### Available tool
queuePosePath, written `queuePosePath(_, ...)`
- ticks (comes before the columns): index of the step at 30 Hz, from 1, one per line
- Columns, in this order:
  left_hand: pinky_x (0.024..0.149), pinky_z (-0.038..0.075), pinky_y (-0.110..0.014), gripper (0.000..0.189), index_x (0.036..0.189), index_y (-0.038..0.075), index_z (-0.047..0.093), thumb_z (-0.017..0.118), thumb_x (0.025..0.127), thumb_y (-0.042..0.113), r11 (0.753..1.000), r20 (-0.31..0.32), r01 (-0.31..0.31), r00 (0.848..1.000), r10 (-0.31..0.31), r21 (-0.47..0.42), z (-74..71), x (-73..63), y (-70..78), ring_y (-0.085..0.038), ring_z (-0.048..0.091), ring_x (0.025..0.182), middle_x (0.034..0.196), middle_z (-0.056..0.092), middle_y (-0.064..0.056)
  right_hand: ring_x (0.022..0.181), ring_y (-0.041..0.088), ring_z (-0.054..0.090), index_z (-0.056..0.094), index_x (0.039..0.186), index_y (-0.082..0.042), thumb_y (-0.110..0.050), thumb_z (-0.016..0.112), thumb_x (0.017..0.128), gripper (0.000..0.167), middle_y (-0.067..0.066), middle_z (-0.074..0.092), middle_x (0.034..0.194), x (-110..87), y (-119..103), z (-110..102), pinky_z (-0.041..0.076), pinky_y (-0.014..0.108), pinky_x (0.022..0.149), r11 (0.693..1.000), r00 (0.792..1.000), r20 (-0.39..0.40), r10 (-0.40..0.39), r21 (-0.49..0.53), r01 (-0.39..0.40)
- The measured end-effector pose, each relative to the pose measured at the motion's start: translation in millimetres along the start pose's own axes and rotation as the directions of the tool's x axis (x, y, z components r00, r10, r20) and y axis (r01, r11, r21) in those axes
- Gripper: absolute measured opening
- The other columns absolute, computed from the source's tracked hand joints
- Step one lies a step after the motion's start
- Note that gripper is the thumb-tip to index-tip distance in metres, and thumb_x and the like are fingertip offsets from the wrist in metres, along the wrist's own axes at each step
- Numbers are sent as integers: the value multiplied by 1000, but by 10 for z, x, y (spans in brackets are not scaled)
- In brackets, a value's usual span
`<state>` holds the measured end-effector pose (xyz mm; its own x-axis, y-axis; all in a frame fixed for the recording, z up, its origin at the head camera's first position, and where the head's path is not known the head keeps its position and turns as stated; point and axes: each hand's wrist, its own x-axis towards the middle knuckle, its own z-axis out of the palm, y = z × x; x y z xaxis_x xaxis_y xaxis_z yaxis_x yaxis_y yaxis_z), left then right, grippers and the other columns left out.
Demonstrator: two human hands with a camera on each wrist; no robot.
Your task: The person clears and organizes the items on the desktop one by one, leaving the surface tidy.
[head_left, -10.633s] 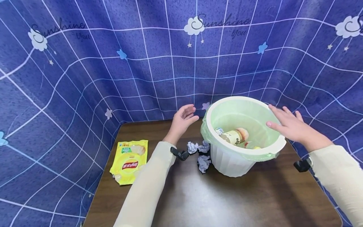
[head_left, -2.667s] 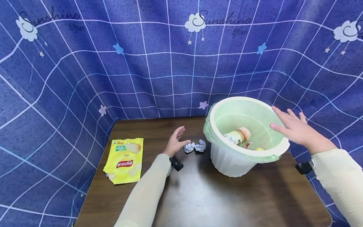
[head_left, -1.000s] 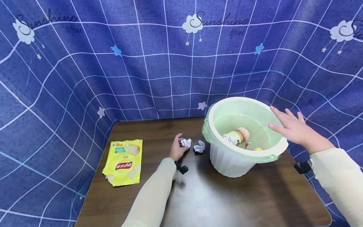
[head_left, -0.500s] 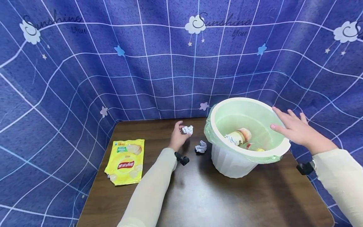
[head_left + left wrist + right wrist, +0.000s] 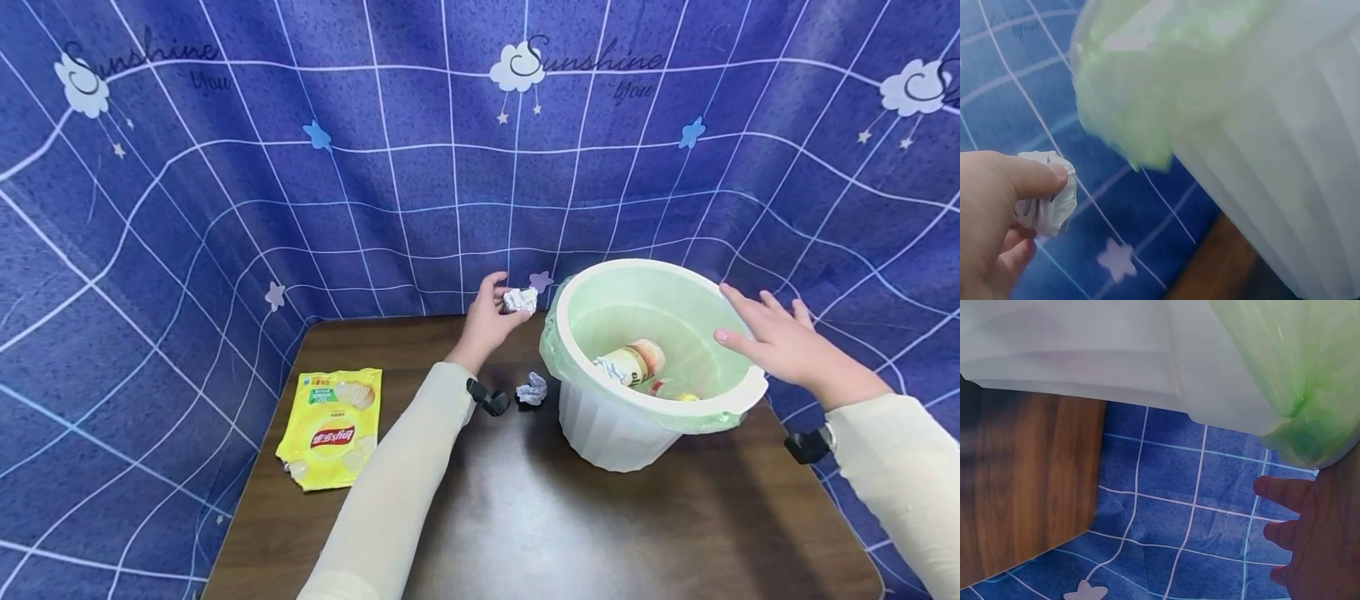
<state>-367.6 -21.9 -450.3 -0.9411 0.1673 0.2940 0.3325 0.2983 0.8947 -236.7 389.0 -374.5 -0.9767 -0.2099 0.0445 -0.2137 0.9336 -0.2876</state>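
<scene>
Between the thumb and fingers of my left hand (image 5: 486, 323) is a crumpled paper ball (image 5: 521, 301), lifted above the table to the left of the bin. In the left wrist view the thumb presses on the same paper ball (image 5: 1050, 194). My right hand (image 5: 780, 342) lies with spread fingers against the right rim of the white trash bin (image 5: 618, 433), which has a pale green bag as liner. A second crumpled paper ball (image 5: 532, 389) sits on the table beside the bin's base. Inside the bin are a labelled container (image 5: 637, 363) and crumpled paper.
A yellow chip bag (image 5: 330, 429) lies flat on the left of the brown wooden table (image 5: 525, 533). Behind and around the table hangs a blue curtain (image 5: 420, 200) with a white grid. A reddish and yellow item (image 5: 675, 392) also lies in the bin.
One of the paper balls near the bin went into it earlier. My left hand then picked up another and has raised it up and rightward toward the bin. The right hand stays at the rim.
</scene>
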Motion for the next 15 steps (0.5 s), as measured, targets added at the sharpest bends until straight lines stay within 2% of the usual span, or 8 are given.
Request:
queuePosePath(7, 108, 45, -30, 79, 148, 4, 37, 82, 83, 5, 994, 25, -102, 994, 102, -31, -42, 52, 355, -28, 61, 123, 127, 65, -17, 142, 65, 10, 11, 162, -7, -47, 45, 105, 78, 30, 23, 160, -1, -5, 13, -11, 77, 108, 1000, 1000, 10, 1, -2, -1)
queuePosePath(15, 107, 44, -23, 80, 150, 11, 36, 82, 84, 8, 980, 113, -180, 975, 189, -83, -16, -29, 917, -21, 60, 125, 130, 63, -12, 142, 65, 8, 7, 163, -9, -48, 44, 104, 80, 31, 21, 161, 1, 5, 4, -13, 77, 109, 1000, 1000, 18, 7, -10, -7)
